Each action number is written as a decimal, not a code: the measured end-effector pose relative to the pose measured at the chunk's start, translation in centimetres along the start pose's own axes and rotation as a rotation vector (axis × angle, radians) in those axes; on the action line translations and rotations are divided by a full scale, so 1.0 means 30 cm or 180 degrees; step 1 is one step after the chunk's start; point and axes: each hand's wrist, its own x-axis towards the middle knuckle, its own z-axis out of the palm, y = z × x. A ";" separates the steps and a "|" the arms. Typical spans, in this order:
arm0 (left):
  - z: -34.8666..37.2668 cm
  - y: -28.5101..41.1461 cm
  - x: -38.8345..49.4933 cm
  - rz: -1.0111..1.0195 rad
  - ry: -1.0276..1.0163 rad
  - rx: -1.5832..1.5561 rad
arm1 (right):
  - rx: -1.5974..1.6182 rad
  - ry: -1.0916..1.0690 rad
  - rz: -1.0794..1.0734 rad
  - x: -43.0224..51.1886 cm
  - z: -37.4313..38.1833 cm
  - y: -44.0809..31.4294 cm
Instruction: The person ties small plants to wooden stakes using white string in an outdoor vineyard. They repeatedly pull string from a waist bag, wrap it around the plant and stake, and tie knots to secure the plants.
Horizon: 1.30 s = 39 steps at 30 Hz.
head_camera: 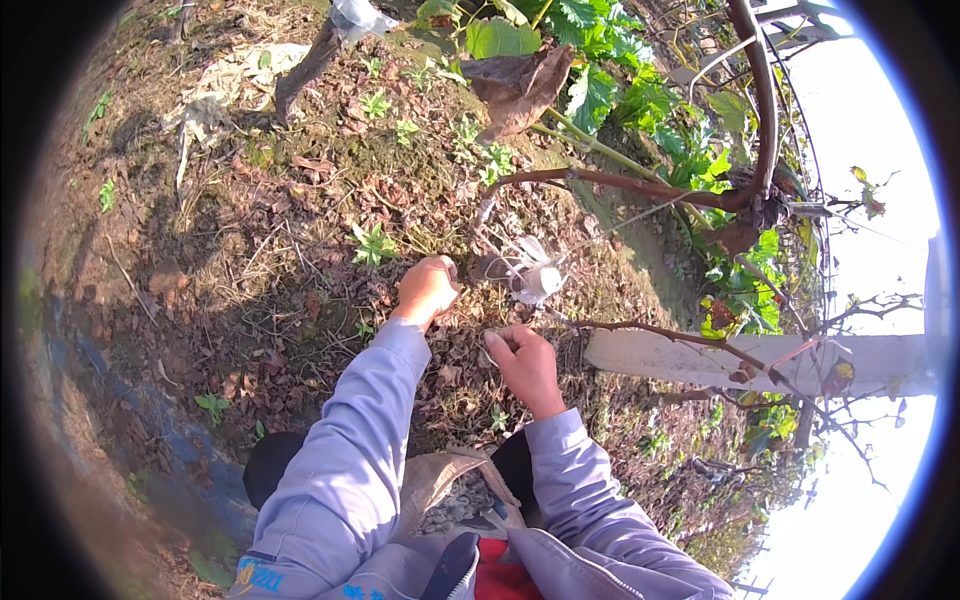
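My left hand (429, 288) is curled with its fingers bent in, left of a whitish wrapped bundle (538, 281) tied with strips at a vine cane. Whether it holds anything is hidden. Below the bundle, my right hand (525, 360) pinches a thin pale strand (490, 352) between thumb and forefinger. A brown vine cane (637, 182) arches down to the bundle from the upper right, and a thinner cane (660, 327) runs from it to the right. An open bag (442, 480) holding grey-white stringy material lies at my waist, between my knees.
A pale post (675, 360) reaches in from the right. Green leaves (592, 97) and a dried brown leaf (525, 90) hang at the top. An upright stem (304, 71) with plastic around it stands upper left. Dead leaves, straw and small weeds (373, 245) cover the ground.
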 end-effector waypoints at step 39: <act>-0.570 0.245 -1.482 0.0224 0.1660 0.0888 | 0.2577 -0.1865 0.1051 -0.196 -0.364 -0.899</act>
